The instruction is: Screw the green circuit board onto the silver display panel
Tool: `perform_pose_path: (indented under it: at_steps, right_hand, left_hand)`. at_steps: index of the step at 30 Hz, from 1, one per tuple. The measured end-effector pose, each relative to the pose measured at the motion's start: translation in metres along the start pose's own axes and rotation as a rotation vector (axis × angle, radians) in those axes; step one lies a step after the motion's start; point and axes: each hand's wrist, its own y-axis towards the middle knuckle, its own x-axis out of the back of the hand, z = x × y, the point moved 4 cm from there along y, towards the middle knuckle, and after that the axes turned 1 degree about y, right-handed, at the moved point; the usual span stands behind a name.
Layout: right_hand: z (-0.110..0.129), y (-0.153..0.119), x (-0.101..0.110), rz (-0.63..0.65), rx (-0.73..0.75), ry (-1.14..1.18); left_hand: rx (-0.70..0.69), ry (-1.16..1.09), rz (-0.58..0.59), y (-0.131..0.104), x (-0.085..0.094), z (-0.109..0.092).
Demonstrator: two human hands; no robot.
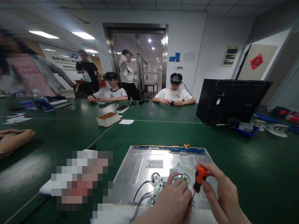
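A silver metal panel lies on the green table in front of me, with a blue circuit strip along its far edge. My right hand grips an orange and black screwdriver, its shaft pointing down at the lower right of a green circuit board. My left hand rests over that board with fingers bent; what its fingertips hold, if anything, is hidden. Dark cables run from the board's left side.
A black monitor and blue tray stand at the back right. An open white box sits beyond the panel. Another person's hands are at the left edge; two people sit across the table.
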Motion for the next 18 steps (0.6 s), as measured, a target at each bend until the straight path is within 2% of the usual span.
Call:
perform_pose_path:
  at_steps: [7, 14, 18]
  right_hand:
    - [0.000, 0.000, 0.000, -0.095, 0.050, 0.012]
    - [0.009, 0.009, 0.002, -0.009, 0.106, -0.008]
    - [0.009, 0.011, 0.003, -0.027, 0.108, 0.003]
  left_hand:
    - [-0.024, 0.023, 0.028, 0.000, 0.001, 0.001]
    - [-0.036, 0.036, -0.015, 0.003, -0.001, 0.001]
    - [-0.046, 0.055, -0.049, 0.002, -0.003, 0.001]
